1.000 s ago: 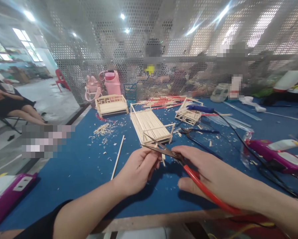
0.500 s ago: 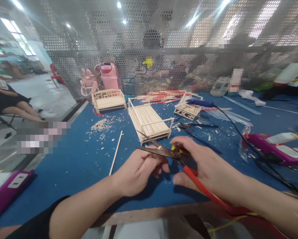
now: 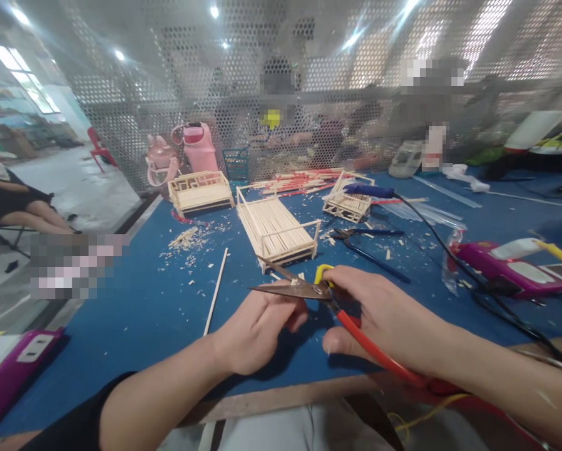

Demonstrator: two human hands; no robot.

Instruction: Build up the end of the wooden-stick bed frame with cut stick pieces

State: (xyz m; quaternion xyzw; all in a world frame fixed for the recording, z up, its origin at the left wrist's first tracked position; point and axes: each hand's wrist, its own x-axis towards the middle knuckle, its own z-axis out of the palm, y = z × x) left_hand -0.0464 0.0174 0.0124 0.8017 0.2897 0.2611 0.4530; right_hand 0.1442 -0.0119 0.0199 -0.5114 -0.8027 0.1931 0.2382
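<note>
Left fingers [image 3: 281, 308] behind scissors [image 3: 309, 290] perhaps pinch wood [image 3: 301, 277], a slatted model [image 3: 278, 224] beyond.

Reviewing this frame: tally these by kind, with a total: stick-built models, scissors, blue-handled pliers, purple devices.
Stick-built models: 3 (bench, bed-like frame, smaller frame)
Scissors: 1
Blue-handled pliers: 1
Purple devices: 2 (left-edge device, right-side device)
Total: 7

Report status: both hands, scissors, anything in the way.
Right grip on red-handled scissors, blades open. Left grip curled at the blades, contents unclear. Stick-built frame close beyond, might crowd the tips; loose stick lies left of it.
</note>
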